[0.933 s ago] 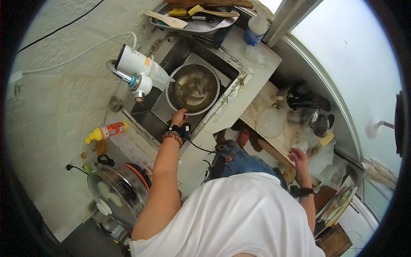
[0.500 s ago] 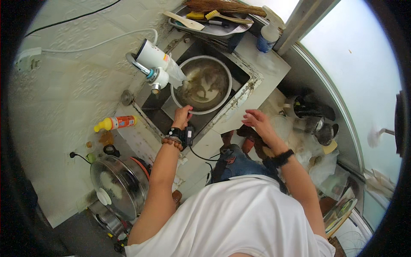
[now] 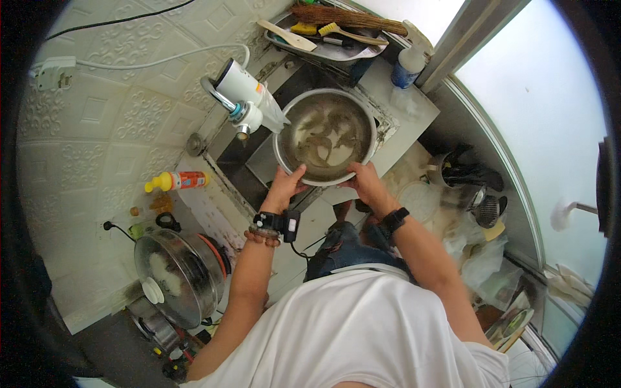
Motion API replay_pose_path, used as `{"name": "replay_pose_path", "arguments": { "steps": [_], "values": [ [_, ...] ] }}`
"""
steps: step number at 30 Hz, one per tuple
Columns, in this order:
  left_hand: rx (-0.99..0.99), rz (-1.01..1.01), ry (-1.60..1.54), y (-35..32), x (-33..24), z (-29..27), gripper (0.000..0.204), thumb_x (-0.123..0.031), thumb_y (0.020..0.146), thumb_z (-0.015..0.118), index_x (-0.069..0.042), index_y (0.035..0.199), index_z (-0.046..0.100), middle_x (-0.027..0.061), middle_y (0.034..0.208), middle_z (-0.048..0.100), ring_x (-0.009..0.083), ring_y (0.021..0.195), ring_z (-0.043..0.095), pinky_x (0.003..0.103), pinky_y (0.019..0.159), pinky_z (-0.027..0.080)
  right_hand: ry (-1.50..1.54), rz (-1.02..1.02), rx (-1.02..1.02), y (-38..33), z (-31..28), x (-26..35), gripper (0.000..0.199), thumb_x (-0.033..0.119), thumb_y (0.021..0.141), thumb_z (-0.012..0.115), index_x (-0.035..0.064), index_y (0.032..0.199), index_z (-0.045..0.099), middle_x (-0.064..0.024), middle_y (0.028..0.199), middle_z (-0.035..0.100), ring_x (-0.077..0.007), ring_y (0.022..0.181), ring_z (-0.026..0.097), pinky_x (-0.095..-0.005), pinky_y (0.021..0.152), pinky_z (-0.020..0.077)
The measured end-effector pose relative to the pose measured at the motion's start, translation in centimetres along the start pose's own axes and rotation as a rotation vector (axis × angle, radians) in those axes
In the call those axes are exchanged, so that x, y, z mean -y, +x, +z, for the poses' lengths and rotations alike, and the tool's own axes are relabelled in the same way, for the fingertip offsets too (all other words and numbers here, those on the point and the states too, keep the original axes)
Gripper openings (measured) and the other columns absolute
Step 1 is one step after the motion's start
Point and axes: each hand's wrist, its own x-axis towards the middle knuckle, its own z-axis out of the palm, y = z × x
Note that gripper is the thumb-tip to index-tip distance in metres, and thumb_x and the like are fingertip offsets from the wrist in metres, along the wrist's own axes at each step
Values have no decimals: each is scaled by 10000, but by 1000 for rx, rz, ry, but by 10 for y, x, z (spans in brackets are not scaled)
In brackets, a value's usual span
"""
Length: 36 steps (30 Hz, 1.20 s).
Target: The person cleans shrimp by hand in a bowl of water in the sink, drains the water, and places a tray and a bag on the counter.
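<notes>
A round metal basin (image 3: 362,110) sits in the dark sink (image 3: 242,165), with water and several small fish in it. My left hand (image 3: 284,184) grips its near rim on the left side. My right hand (image 3: 367,183) grips the near rim on the right side. A band with a small black device and a bead bracelet are on my left wrist, a black watch on my right. A white tap heater (image 3: 242,94) with its spout hangs over the sink just left of the basin.
A yellow-capped bottle (image 3: 176,181) lies on the counter to the left. Nearer, a lidded steel pot (image 3: 178,275) stands. Behind the sink a tray (image 3: 336,48) holds brushes and a wooden spatula, beside a blue bottle (image 3: 405,66). Pots and clutter lie at right.
My right hand came up from the lower right to the basin's rim, and my left hand shifted onto the rim. Both now hold the basin; the view moved closer over the sink.
</notes>
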Motion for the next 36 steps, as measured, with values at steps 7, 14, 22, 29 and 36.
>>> {"name": "replay_pose_path", "arguments": {
  "steps": [7, 14, 22, 29, 36],
  "values": [
    [-100, 651, 729, -3, -9, 55, 765, -218, 849, 584, 6, 1397, 100, 272, 1431, 68, 414, 1331, 95, 491, 1054, 201, 11, -29, -137, -26, 4, 14, 471, 29, 793, 457, -20, 1247, 340, -182, 1109, 533, -309, 908, 605, -407, 659, 574],
    [-196, 179, 760, 81, -19, 101, 1125, -487, 725, 680, 3, 1399, -76, 319, 1425, 19, 473, 1317, 60, 556, 1048, 166, 4, -60, -146, -26, 0, 7, 460, 26, 803, 434, 4, 1248, 322, -183, 1087, 539, -295, 862, 616, -401, 592, 576],
    [-286, 65, 975, 77, -38, 140, 1093, -531, 682, 702, -10, 1410, 75, 265, 1429, 104, 427, 1317, 135, 543, 968, 350, -56, -71, -210, -31, 2, 9, 389, 55, 821, 455, -27, 1168, 300, -171, 940, 549, -261, 725, 609, -377, 544, 559],
    [-198, 39, 1090, 89, -23, 136, 1033, -636, 681, 633, -129, 1429, 131, 282, 1414, 145, 447, 1299, 181, 579, 1010, 243, -70, -120, -125, -17, -10, -2, 414, 34, 810, 432, 17, 1218, 364, -140, 962, 577, -236, 704, 617, -355, 506, 552],
    [-28, 361, 1088, 151, 64, 94, 797, -448, 785, 628, -151, 1402, 220, 295, 1409, 67, 507, 1288, 59, 617, 1004, 176, -154, -125, -77, -23, 14, 4, 442, 38, 773, 456, 20, 1207, 372, -124, 949, 557, -228, 747, 602, -359, 505, 557]
  ]
}}
